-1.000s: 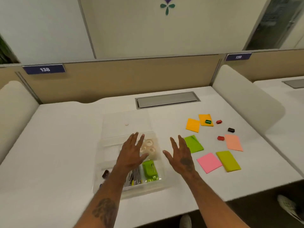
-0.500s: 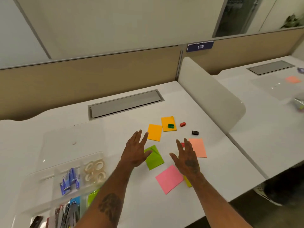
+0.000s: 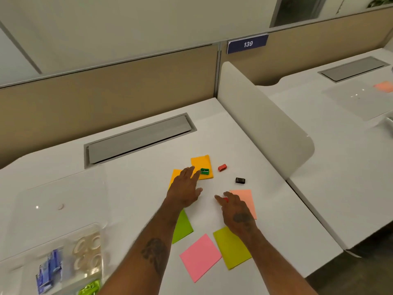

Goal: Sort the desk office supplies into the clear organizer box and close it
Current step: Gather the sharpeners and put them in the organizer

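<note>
My left hand [image 3: 185,189] stretches flat over an orange sticky pad [image 3: 174,177], its fingertips almost at a green sharpener [image 3: 204,171] that lies on a second orange pad [image 3: 203,163]. My right hand [image 3: 235,210] hovers over the salmon pad [image 3: 244,196], fingers relaxed, partly covering a red sharpener [image 3: 225,199]. Another red sharpener [image 3: 222,167] and a black one [image 3: 240,180] lie further back. Green [image 3: 182,227], pink [image 3: 200,256] and lime [image 3: 231,248] pads sit near the front. The clear organizer box [image 3: 63,262] stands open at the lower left, holding tape rolls and clips.
The box's clear lid [image 3: 59,201] lies flat behind the box. A grey cable hatch [image 3: 138,141] is set into the desk's back. A white divider panel [image 3: 261,122] borders the desk on the right; the neighbouring desk holds another clear lid and a salmon pad [image 3: 383,86].
My view has swung right, away from the box. Both hands moved from over the box to the pads and sharpeners, the left reaching further toward the green sharpener.
</note>
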Motion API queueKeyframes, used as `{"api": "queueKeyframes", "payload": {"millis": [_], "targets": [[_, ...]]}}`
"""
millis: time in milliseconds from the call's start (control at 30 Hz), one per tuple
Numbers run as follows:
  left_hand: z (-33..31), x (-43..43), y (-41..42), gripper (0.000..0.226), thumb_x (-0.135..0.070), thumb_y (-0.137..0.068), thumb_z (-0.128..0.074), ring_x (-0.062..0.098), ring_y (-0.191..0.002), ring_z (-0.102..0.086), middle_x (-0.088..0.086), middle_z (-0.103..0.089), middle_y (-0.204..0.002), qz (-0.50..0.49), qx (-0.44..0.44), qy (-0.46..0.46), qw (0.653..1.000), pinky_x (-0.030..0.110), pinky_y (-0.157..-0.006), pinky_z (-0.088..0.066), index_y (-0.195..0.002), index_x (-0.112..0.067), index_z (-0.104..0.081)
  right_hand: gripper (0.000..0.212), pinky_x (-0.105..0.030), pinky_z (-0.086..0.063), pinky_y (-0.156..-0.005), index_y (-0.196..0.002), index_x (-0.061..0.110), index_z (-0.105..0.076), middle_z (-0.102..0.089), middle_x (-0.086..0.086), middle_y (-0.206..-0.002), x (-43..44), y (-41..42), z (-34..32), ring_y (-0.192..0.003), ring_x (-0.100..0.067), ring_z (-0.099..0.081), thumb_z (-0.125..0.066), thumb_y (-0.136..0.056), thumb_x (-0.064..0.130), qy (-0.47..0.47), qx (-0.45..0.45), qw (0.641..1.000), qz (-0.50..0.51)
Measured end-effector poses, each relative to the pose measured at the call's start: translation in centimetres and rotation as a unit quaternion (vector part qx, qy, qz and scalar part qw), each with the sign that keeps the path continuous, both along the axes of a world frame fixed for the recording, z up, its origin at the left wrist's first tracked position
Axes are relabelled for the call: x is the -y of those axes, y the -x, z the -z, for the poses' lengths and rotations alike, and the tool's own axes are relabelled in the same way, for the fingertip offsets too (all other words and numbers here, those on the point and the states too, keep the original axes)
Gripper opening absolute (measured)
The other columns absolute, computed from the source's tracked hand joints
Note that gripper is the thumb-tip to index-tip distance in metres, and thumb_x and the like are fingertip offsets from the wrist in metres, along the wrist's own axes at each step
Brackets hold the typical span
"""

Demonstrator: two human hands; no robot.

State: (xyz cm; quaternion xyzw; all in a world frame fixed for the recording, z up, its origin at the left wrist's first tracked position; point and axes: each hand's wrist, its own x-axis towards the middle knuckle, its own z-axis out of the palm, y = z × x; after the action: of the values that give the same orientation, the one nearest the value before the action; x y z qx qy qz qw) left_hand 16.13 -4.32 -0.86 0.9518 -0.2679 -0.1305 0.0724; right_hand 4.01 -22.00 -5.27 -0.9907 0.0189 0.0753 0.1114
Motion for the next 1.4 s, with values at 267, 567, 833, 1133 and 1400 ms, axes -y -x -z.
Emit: {"api": "queueKeyframes", "payload": {"millis": [267,567,833,1133,1400], "targets": [[0.7,3.7,-2.1,0.071,-0.009,-0.094,-0.047,0.029,-0.146,-0.019,0.003,-0.011,-0.162,0.028,-0.023,-0.040,0.999,0.044,-0.103,-0.043,-0.153,-0.033,-0.016,0.033,-0.031,-0.051,-0.053,-0.107,0.019,-0.071,-0.067,-0.005,-0.088,1.2,-0.9,-1.0,-0.071,-0.022,-0.064,-0.075,-0.074,0.012,0.013,0.097,0.995,-0.020],[0.8,4.7,-2.1,0.043,-0.007,-0.095,-0.047,0.030,-0.109,-0.053,0.009,-0.051,-0.121,0.044,0.032,-0.099,0.994,0.039,-0.072,-0.045,-0.134,-0.023,-0.052,0.034,-0.027,-0.054,-0.053,-0.106,0.016,-0.072,-0.071,-0.008,-0.090,2.0,-0.4,-1.3,-0.070,-0.022,-0.067,-0.080,-0.073,0.016,0.004,0.137,0.990,0.018],[-1.1,-0.4,-0.3,0.048,0.001,-0.089,-0.051,0.029,-0.109,-0.056,0.008,-0.050,-0.124,0.001,0.041,-0.032,0.999,0.042,-0.075,-0.051,-0.132,-0.021,-0.051,0.031,-0.034,-0.055,-0.067,-0.122,0.013,-0.062,-0.066,-0.009,-0.105,-2.0,-0.6,-3.9,-0.091,-0.028,-0.065,-0.058,-0.092,0.018,-0.052,0.127,0.990,0.037],[-4.6,-11.9,4.8,0.042,-0.016,-0.090,-0.060,0.035,-0.103,-0.060,0.007,-0.050,-0.126,-0.079,0.034,0.030,0.996,0.043,-0.083,-0.052,-0.131,-0.019,-0.053,0.027,-0.036,-0.055,-0.055,-0.113,0.016,-0.069,-0.066,-0.008,-0.085,-11.7,0.9,-6.1,-0.073,-0.031,-0.066,-0.068,-0.086,0.014,-0.084,0.178,0.980,-0.021],[-6.3,-26.4,13.0,0.046,-0.021,-0.086,-0.068,0.032,-0.099,-0.061,0.004,-0.049,-0.125,-0.156,0.037,0.050,0.986,0.040,-0.083,-0.053,-0.130,-0.021,-0.055,0.025,-0.038,-0.054,-0.069,-0.116,0.013,-0.067,-0.064,-0.012,-0.097,-24.7,4.6,-8.1,-0.082,-0.031,-0.066,-0.059,-0.092,0.014,-0.155,0.195,0.966,-0.064]]}}
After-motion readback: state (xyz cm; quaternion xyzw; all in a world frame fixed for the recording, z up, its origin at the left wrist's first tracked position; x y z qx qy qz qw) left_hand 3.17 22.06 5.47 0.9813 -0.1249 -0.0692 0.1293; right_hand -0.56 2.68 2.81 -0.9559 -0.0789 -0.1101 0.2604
